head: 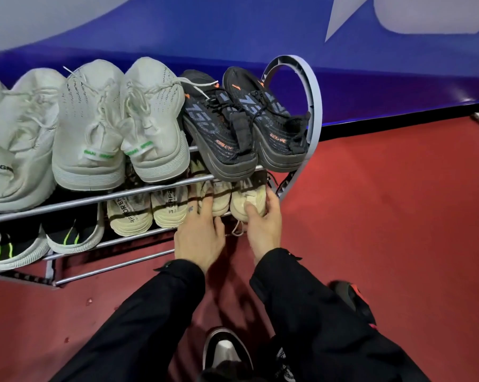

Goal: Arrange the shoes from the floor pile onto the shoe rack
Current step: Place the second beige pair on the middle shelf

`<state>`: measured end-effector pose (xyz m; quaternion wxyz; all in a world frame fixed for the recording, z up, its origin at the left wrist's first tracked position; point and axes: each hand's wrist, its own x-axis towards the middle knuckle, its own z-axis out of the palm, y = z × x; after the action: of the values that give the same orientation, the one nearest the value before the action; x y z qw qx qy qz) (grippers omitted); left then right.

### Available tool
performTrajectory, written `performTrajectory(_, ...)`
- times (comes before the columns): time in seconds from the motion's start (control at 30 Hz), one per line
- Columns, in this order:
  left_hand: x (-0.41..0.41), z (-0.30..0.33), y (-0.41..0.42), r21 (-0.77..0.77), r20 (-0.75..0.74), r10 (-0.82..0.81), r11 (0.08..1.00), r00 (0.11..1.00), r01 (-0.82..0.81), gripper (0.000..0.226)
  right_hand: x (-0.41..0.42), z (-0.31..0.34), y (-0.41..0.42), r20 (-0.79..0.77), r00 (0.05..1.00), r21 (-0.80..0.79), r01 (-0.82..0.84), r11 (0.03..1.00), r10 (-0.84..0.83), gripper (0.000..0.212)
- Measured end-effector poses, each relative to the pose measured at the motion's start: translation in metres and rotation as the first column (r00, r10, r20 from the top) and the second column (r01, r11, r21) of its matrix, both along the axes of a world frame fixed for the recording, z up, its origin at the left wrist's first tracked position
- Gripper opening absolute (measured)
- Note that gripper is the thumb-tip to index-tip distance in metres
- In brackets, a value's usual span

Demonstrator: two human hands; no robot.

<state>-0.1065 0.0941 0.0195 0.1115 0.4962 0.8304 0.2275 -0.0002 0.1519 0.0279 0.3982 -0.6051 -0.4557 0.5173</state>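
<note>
Both hands reach into the lower tier of the shoe rack [139, 190] at its right end. The right hand [263, 230] grips the heel of a cream sneaker [246, 199], thumb across the heel and fingers around its right side. The left hand [199, 235] rests loosely, fingers extended, on the heel of the matching cream sneaker [214, 198] just beside it. Both shoes lie heel toward the person, long axis running back toward the wall, under the black and orange sneakers [246, 119] on the top tier.
</note>
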Motion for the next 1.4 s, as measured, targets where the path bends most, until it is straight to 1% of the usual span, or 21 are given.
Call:
performTrajectory(0.07,-0.001,-0.001,0.000,0.010,-0.004,-0.011,1.000,1.000,0.011,0.041,0.004,0.009,0.002,-0.003,0.996,0.053,0.093,0.994,-0.093,0.055)
performTrajectory(0.13,-0.001,-0.002,0.000,0.021,-0.012,-0.018,1.000,1.000,0.018,0.041,0.011,0.014,0.002,-0.007,0.992,0.110,0.129,0.985,-0.129,0.050)
performTrajectory(0.4,0.000,-0.004,-0.001,0.028,-0.036,-0.020,0.999,0.999,0.021,0.041,0.013,0.006,0.006,-0.017,0.992,0.109,0.126,0.986,-0.125,0.052)
performTrajectory(0.57,0.000,-0.005,-0.007,0.067,0.031,-0.030,0.997,0.999,0.028,0.035,0.010,0.006,0.001,-0.067,0.987,0.136,0.155,0.978,-0.147,0.045)
performTrajectory(0.77,0.001,-0.002,-0.006,0.064,0.022,-0.040,0.997,0.999,0.038,0.034,-0.001,0.004,0.016,0.083,0.992,0.146,0.085,0.986,-0.098,0.046)
performTrajectory(0.83,0.002,-0.002,-0.009,0.064,0.032,-0.038,0.997,0.999,0.036,0.036,0.005,0.001,0.010,0.078,0.993,0.178,0.071,0.981,-0.086,0.047)
performTrajectory(0.93,0.004,-0.004,-0.021,0.062,0.032,-0.045,0.997,0.998,0.043,0.038,0.017,-0.008,-0.001,0.055,0.995,0.177,0.075,0.981,-0.086,0.047)
performTrajectory(1.0,0.008,-0.005,-0.027,0.059,0.045,-0.048,0.997,0.998,0.045,0.040,0.021,-0.008,-0.010,0.068,0.994,0.220,0.064,0.973,-0.080,0.040)
performTrajectory(1.07,0.010,-0.004,-0.026,0.071,0.059,-0.045,0.997,0.997,0.041,0.040,0.020,-0.005,-0.014,0.129,0.989,0.293,0.031,0.956,-0.071,0.027)
performTrajectory(1.13,0.010,-0.003,-0.023,0.062,0.049,-0.023,0.998,0.999,0.020,0.039,0.016,-0.001,-0.008,0.195,0.979,0.303,-0.012,0.953,-0.050,0.017)
performTrajectory(1.23,0.010,-0.001,-0.022,0.031,0.023,-0.003,1.000,1.000,0.003,0.040,0.008,-0.002,0.010,0.285,0.958,0.190,-0.011,0.982,-0.044,0.019)
performTrajectory(1.27,0.011,0.000,-0.022,0.024,0.009,-0.005,1.000,1.000,0.005,0.041,0.005,-0.004,0.011,0.317,0.947,0.181,-0.004,0.984,-0.055,0.021)
performTrajectory(1.33,0.012,0.001,-0.023,0.018,-0.007,0.009,1.000,1.000,-0.009,0.040,-0.002,-0.004,0.007,0.365,0.928,0.238,-0.009,0.971,-0.081,0.022)
performTrajectory(1.37,0.012,0.002,-0.023,0.010,-0.016,0.015,1.000,1.000,-0.015,0.039,-0.003,-0.004,0.003,0.385,0.920,0.277,-0.045,0.960,-0.068,0.022)
performTrajectory(1.4,0.011,0.001,-0.024,0.004,-0.038,0.012,1.000,0.999,-0.012,0.039,-0.001,-0.005,0.001,0.414,0.910,0.305,-0.124,0.944,-0.014,0.021)
